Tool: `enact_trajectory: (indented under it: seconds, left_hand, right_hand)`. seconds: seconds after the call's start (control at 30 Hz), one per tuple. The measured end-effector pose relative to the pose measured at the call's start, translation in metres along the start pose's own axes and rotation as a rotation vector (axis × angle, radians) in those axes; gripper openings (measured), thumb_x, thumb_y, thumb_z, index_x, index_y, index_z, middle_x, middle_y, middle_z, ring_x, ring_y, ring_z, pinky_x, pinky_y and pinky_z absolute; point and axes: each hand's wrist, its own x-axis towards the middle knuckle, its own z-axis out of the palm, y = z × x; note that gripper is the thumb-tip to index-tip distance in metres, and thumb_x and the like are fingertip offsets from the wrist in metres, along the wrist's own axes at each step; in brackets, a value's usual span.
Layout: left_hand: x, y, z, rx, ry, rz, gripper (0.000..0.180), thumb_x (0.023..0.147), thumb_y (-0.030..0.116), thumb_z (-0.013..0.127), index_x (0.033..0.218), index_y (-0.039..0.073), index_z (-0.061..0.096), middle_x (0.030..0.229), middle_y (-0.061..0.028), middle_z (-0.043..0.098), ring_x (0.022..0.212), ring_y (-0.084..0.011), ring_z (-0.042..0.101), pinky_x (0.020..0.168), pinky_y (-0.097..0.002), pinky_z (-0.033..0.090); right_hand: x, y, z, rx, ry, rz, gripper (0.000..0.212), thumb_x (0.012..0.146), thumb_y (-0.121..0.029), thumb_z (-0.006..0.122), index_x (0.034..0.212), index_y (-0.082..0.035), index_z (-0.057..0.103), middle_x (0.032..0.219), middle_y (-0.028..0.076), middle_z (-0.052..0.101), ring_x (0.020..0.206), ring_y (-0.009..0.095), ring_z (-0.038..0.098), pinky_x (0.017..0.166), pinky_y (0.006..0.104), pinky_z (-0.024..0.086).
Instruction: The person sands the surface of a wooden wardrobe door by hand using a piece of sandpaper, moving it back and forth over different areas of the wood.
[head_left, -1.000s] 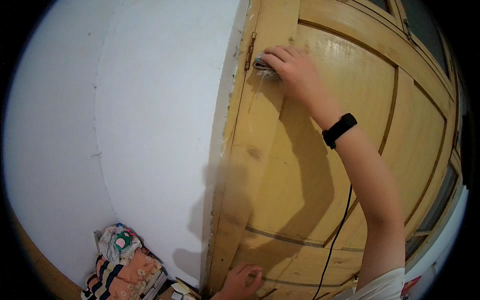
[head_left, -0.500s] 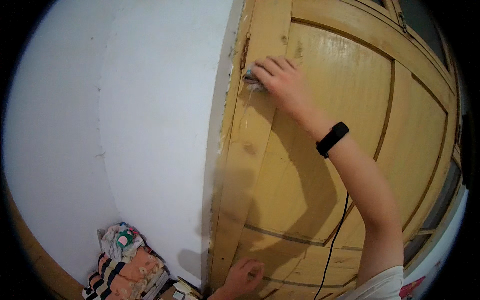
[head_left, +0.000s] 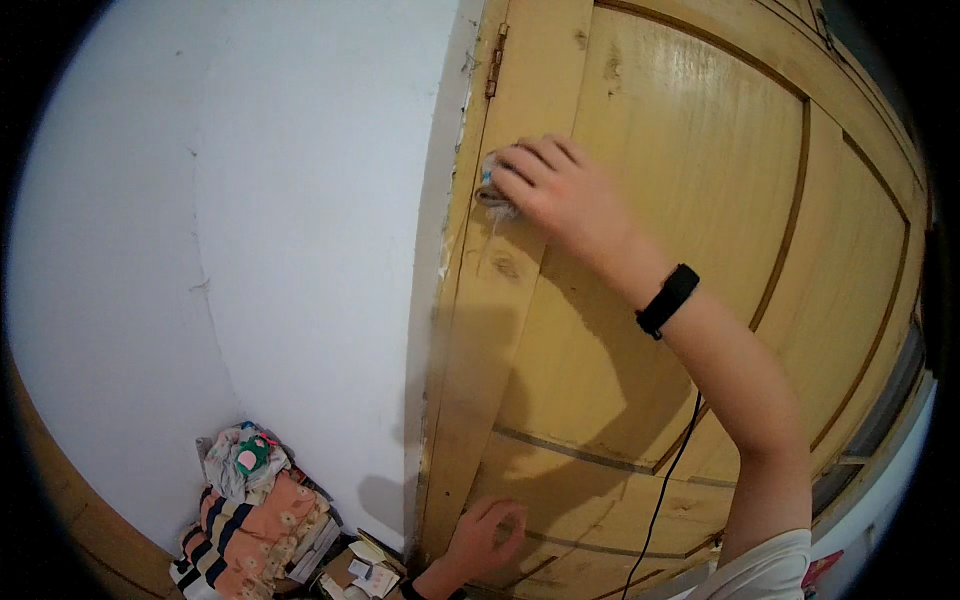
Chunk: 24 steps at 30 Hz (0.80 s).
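High on a yellow wooden door (head_left: 640, 330), near its hinged left edge, my right hand (head_left: 560, 190) presses a crumpled greyish cloth (head_left: 495, 195) against the frame board. The fingers are wrapped over the cloth and hide most of it; loose threads hang beneath. A black band (head_left: 667, 300) circles the right wrist. Low in the view, my left hand (head_left: 487, 538) is by the lower part of the door, fingers loosely curved with a gap inside and nothing seen in it. Whether it touches the wood I cannot tell.
A rusty hinge (head_left: 497, 62) sits above the cloth. The white wall (head_left: 310, 250) meets the door frame at the left. Folded fabrics (head_left: 255, 535) are piled in the corner, with small boxes (head_left: 370, 578) beside them. A black cable (head_left: 660, 490) hangs in front of the door.
My right hand and the cloth have slid down the board, farther below the hinge. The view has shifted slightly; the left hand keeps nearly the same pose.
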Motion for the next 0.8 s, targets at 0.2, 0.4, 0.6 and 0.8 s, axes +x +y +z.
enact_trajectory:
  seconds: [0.2, 0.4, 0.6, 0.8]
  left_hand:
    - [-0.001, -0.001, -0.001, 0.025, 0.008, -0.007, 0.03, 0.089, 0.012, 0.084, 0.117, 0.01, 0.073, 0.114, -0.0176, 0.075, 0.107, -0.0403, 0.072, 0.091, -0.0485, 0.06]
    - [-0.001, -0.003, -0.005, 0.047, 0.013, 0.016, 0.03, 0.09, 0.014, 0.084, 0.118, 0.01, 0.074, 0.116, -0.0168, 0.075, 0.11, -0.0394, 0.072, 0.093, -0.0493, 0.059]
    - [0.004, 0.001, -0.008, 0.036, 0.027, -0.025, 0.032, 0.091, 0.017, 0.085, 0.12, 0.011, 0.073, 0.126, -0.0203, 0.072, 0.118, -0.0425, 0.07, 0.1, -0.0494, 0.057]
    - [0.005, -0.004, -0.003, 0.152, 0.019, 0.118, 0.039, 0.091, 0.01, 0.081, 0.129, 0.006, 0.072, 0.139, -0.0204, 0.065, 0.123, -0.0381, 0.067, 0.1, -0.0446, 0.058]
  right_hand:
    - [-0.003, -0.009, 0.001, 0.046, -0.011, -0.005, 0.028, 0.089, -0.014, 0.069, 0.117, -0.011, 0.067, 0.116, 0.006, 0.067, 0.113, 0.027, 0.064, 0.105, 0.0421, 0.05]
    - [0.018, 0.038, 0.0, 0.016, 0.099, 0.098, 0.032, 0.087, -0.011, 0.07, 0.119, -0.011, 0.066, 0.118, 0.006, 0.066, 0.113, 0.028, 0.064, 0.103, 0.0435, 0.051]
    - [0.012, 0.041, 0.003, -0.056, 0.045, 0.109, 0.032, 0.086, -0.012, 0.071, 0.118, -0.012, 0.069, 0.116, 0.004, 0.068, 0.111, 0.026, 0.065, 0.095, 0.0421, 0.052]
    - [-0.003, 0.004, 0.001, -0.028, 0.012, 0.111, 0.026, 0.086, -0.017, 0.073, 0.111, -0.011, 0.073, 0.112, 0.002, 0.069, 0.105, 0.024, 0.066, 0.087, 0.0382, 0.051]
